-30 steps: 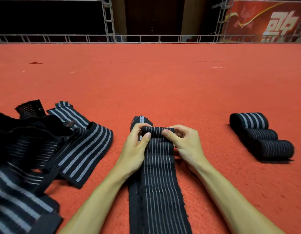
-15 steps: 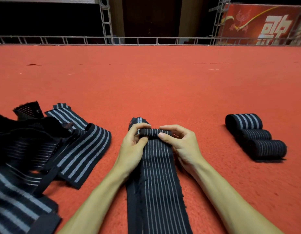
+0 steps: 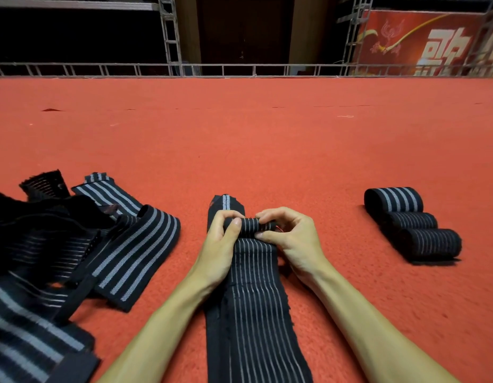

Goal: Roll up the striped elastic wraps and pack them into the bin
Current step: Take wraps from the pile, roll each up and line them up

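Note:
A long black wrap with thin grey stripes [image 3: 253, 313] lies flat on the red carpet, running from the bottom edge away from me. Its far end is wound into a small tight roll [image 3: 249, 225]. My left hand [image 3: 220, 244] pinches the roll's left end with thumb and fingers. My right hand [image 3: 292, 239] pinches its right end the same way. A second black strip [image 3: 226, 203] lies under it and sticks out beyond the roll. Three finished rolls [image 3: 414, 225] sit side by side at the right. No bin is in view.
A loose heap of unrolled striped wraps [image 3: 74, 258] covers the carpet at the left. The red carpet [image 3: 253, 139] stretches far ahead to a metal truss rail [image 3: 239, 70]. A red banner [image 3: 422, 42] hangs at the back right.
Both hands have kept turning the roll toward me; it sits a little nearer and thicker. My thumbs and fingers have shifted their pinch on its ends.

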`<state>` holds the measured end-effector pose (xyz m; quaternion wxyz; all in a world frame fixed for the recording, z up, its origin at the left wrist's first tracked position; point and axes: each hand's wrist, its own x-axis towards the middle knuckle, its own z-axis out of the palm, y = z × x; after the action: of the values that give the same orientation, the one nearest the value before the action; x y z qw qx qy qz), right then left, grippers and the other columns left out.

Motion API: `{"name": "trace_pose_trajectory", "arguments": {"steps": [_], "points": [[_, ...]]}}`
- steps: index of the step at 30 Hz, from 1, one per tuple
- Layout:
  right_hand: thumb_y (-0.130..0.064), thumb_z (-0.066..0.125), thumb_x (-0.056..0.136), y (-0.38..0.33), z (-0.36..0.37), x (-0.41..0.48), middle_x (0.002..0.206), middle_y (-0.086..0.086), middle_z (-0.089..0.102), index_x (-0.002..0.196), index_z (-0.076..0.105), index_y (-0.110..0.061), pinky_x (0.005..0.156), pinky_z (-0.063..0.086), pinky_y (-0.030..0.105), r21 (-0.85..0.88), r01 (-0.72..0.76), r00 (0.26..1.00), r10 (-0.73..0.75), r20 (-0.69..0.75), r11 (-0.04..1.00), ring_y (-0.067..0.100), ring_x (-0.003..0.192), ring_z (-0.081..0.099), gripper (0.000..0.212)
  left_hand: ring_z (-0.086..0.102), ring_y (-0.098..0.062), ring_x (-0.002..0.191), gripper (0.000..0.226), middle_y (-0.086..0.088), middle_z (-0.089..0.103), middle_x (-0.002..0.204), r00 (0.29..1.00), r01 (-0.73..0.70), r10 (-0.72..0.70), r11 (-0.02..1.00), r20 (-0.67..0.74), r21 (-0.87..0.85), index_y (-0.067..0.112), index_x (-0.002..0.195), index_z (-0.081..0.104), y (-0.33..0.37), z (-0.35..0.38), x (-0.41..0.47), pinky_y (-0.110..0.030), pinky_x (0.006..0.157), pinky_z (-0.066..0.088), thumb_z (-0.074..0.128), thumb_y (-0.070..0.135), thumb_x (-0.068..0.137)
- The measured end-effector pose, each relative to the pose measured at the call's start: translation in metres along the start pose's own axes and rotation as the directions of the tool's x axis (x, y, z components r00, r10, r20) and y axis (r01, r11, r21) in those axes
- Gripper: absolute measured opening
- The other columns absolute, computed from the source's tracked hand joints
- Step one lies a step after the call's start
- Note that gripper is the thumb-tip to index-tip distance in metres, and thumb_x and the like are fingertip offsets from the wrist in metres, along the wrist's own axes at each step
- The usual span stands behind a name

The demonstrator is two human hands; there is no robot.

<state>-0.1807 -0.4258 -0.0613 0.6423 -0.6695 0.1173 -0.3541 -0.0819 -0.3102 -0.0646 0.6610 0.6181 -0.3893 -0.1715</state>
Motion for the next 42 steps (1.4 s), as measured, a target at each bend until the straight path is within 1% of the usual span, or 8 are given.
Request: {"name": "trace_pose_trajectory", "arguments": {"steps": [7,10,16,20,24,28,32,42], "points": [[-0.033,0.062,0.086,0.005,0.006,0.001,0.096,-0.006,0.07,0.107,0.068,-0.013,0.072,0.043,0.012,-0.132,0.008,0.998,0.001,0.064,0.991,-0.002,0.082,0.06,0.029,0.054,-0.012,0.087,0.024,-0.003,0.058,0.099,0.998,0.026,-0.029,0.998,-0.049,-0.061,0.024,0.104,0.052,-0.001,-0.005,0.001,-0.026,0.076,0.047,0.048,0.003,0.093],[-0.031,0.059,0.094,0.009,0.01,0.002,0.083,-0.012,0.068,0.098,0.069,-0.016,0.063,0.04,0.009,-0.238,-0.031,0.999,0.037,0.021,0.971,-0.008,0.068,0.057,0.019,0.053,-0.009,0.081,0.039,-0.005,0.056,0.097,0.999,0.022,-0.024,0.995,-0.025,-0.095,0.023,0.108,0.051,0.002,-0.003,-0.001,-0.02,0.068,0.049,0.042,-0.011,0.09],[-0.009,0.07,0.084,0.005,0.008,-0.001,0.086,0.0,0.07,0.093,0.069,-0.01,0.067,0.049,0.017,-0.079,-0.026,1.0,0.026,-0.003,0.997,0.004,0.077,0.063,0.009,0.056,-0.001,0.087,0.055,-0.001,0.056,0.109,0.999,0.044,-0.044,0.997,0.001,-0.066,0.029,0.12,0.049,0.008,0.0,-0.004,-0.018,0.078,0.047,0.04,-0.013,0.086],[0.002,0.072,0.079,0.0,0.007,-0.005,0.084,-0.002,0.071,0.091,0.07,-0.009,0.068,0.05,0.019,0.005,-0.019,0.999,0.019,0.03,1.0,0.006,0.077,0.065,0.016,0.063,-0.009,0.095,0.034,-0.004,0.062,0.11,0.986,0.154,-0.138,0.97,0.094,-0.189,0.034,0.119,0.044,0.006,-0.002,-0.005,-0.025,0.083,0.05,0.053,0.022,0.088],[0.011,0.071,0.074,-0.001,0.006,-0.004,0.086,-0.005,0.071,0.085,0.069,-0.01,0.073,0.051,0.019,0.036,-0.003,1.0,0.002,0.027,0.999,0.005,0.079,0.065,0.024,0.059,-0.014,0.113,0.034,-0.003,0.059,0.123,0.979,0.188,-0.181,0.979,0.093,-0.076,0.046,0.107,0.048,0.003,-0.003,-0.005,-0.036,0.098,0.045,0.055,0.061,0.078],[0.008,0.072,0.075,-0.001,0.005,-0.004,0.089,-0.005,0.071,0.089,0.07,-0.01,0.076,0.052,0.021,0.041,-0.012,0.999,0.01,0.034,0.999,0.007,0.08,0.064,0.023,0.06,-0.008,0.096,0.007,-0.002,0.061,0.108,0.99,0.138,-0.138,0.99,-0.004,-0.034,0.027,0.105,0.048,0.004,0.001,-0.004,-0.02,0.08,0.048,0.045,0.024,0.099],[-0.025,0.066,0.086,0.001,0.007,-0.001,0.094,-0.002,0.071,0.103,0.071,-0.016,0.076,0.05,0.026,0.11,-0.068,0.997,0.063,0.054,0.992,0.013,0.087,0.062,0.019,0.061,-0.004,0.081,0.028,-0.001,0.06,0.096,0.995,0.091,-0.095,0.977,-0.015,-0.192,0.023,0.108,0.049,0.006,0.0,-0.005,-0.019,0.073,0.051,0.049,-0.001,0.094],[-0.034,0.054,0.095,0.004,0.013,-0.001,0.084,-0.011,0.071,0.09,0.069,-0.024,0.075,0.046,0.02,-0.239,-0.049,0.999,0.042,-0.033,0.97,0.001,0.08,0.064,0.019,0.057,-0.015,0.105,0.051,-0.002,0.059,0.116,0.999,0.027,-0.023,0.993,0.043,-0.114,0.031,0.115,0.058,0.007,-0.002,-0.007,-0.029,0.095,0.046,0.052,0.008,0.07]]}}
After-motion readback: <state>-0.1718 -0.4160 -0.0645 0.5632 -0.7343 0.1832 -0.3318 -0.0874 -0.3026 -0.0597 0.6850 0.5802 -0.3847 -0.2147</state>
